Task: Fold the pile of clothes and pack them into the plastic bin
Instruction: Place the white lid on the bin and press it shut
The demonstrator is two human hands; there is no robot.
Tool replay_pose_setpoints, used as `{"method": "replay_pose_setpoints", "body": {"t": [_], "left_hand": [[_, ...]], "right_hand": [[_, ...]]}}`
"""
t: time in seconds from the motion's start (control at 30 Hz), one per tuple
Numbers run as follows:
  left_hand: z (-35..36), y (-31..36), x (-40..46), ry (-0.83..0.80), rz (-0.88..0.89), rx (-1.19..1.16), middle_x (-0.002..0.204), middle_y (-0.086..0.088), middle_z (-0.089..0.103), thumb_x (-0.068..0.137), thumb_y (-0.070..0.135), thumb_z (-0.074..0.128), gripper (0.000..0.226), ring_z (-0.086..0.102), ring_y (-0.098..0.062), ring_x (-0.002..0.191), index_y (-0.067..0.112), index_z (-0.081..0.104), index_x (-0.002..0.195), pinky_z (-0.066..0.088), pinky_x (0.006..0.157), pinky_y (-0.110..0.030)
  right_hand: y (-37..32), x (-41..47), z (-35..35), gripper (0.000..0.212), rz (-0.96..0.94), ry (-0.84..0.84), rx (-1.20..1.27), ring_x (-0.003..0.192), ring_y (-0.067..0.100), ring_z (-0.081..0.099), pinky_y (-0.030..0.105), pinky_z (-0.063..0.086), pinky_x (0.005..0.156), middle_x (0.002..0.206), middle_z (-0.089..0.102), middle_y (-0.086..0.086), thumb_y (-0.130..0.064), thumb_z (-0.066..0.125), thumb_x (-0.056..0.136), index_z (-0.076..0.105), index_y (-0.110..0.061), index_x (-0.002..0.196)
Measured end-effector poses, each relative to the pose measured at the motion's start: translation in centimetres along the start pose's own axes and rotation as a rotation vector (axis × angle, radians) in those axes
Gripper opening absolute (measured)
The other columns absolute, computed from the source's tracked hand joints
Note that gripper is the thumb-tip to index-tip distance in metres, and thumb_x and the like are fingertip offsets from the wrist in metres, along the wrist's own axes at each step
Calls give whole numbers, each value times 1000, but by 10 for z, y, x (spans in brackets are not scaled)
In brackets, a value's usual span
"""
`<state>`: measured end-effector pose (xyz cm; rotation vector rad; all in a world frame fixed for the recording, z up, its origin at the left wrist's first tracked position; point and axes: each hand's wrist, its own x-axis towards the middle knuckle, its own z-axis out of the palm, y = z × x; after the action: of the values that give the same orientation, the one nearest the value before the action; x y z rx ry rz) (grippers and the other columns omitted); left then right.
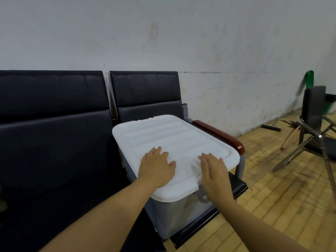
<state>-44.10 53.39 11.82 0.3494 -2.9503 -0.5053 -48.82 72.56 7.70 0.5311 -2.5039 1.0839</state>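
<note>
The plastic bin (174,213) sits on the right-hand seat of a row of black padded chairs (54,124), at the seat's front edge, just beside the brown armrest (220,136). Its white ribbed lid (163,135) is on top. The left hand (157,166) lies flat on the lid's near part, fingers straight and slightly spread. The right hand (215,174) rests palm-down at the lid's near right edge, fingers straight and close together. A metal-framed chair (312,124) stands well apart on the yellow tiled floor (272,197)
</note>
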Motion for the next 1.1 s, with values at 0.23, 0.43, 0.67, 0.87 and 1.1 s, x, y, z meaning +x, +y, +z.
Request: {"method": "replay_pose_setpoints", "body": {"t": [0.23,0.43,0.67,0.87,1.1], "left_hand": [[-1,0,-2,-46,3,40,167,0,15,103,56,28,62,15,-20,153,27,27,158,11,123,-38],[0,1,-3,-38,0,61,166,1,20,103,55,28,60,20,-20,151,28,29,156,13,122,-39],[0,2,-2,-34,-3,76,165,1,23,102,56,29,60,22,-20,150,28,31,155,15,121,-40],[1,-3,-3,-46,-14,48,167,2,15,102,58,28,62,15,-19,153,31,27,157,10,123,-40],[3,-2,-4,-40,-6,43,167,1,14,102,57,28,62,13,-19,153,30,26,158,9,123,-40]], "right_hand": [[51,-43,15,63,-415,33,-164,155,16,16,41,5,128,166,24,-7,-58,32,104,22,-29,160],[55,-36,31,48,-476,206,-106,146,21,37,50,18,126,151,47,-1,-48,32,106,42,-24,146],[36,-13,9,52,-525,282,-48,93,16,62,39,55,86,99,67,2,-41,30,106,72,-12,95],[8,22,8,39,-443,86,-138,61,12,50,36,52,59,67,54,-8,-38,39,99,57,-19,71],[0,27,0,47,-396,-160,-260,71,12,53,27,47,76,76,55,-9,-46,22,100,58,-22,79]]}}
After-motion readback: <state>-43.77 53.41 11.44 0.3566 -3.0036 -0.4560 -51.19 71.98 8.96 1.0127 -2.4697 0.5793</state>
